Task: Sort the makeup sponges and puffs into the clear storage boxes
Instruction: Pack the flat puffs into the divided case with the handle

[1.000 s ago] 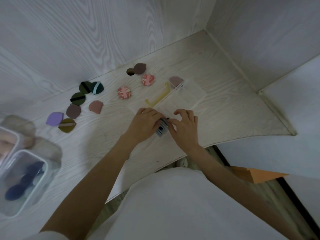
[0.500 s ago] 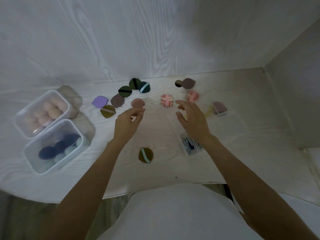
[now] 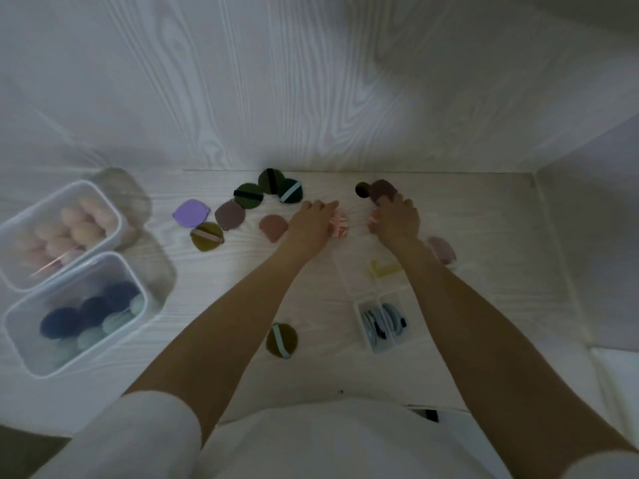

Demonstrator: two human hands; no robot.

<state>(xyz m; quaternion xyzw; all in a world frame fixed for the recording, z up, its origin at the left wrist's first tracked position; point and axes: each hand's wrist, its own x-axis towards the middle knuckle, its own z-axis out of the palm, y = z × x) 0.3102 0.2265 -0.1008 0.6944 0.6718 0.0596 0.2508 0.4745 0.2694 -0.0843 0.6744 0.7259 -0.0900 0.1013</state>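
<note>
Pink striped puff [image 3: 340,225] on table [image 3: 484,236], mid-row | left hand [image 3: 311,221] palm-down, fingers extended, resting on it | right hand [image 3: 396,221] fingers curled over second pink puff [image 3: 372,220], mostly hidden, beside brown puff [image 3: 382,190] | bare tabletop right of hands | both forearms extended forward | small clear box [image 3: 382,323] near right forearm.

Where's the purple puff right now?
In the head view, the purple puff lies on the table's left half, right of the peach-sponge box, touching an olive puff below.
</note>
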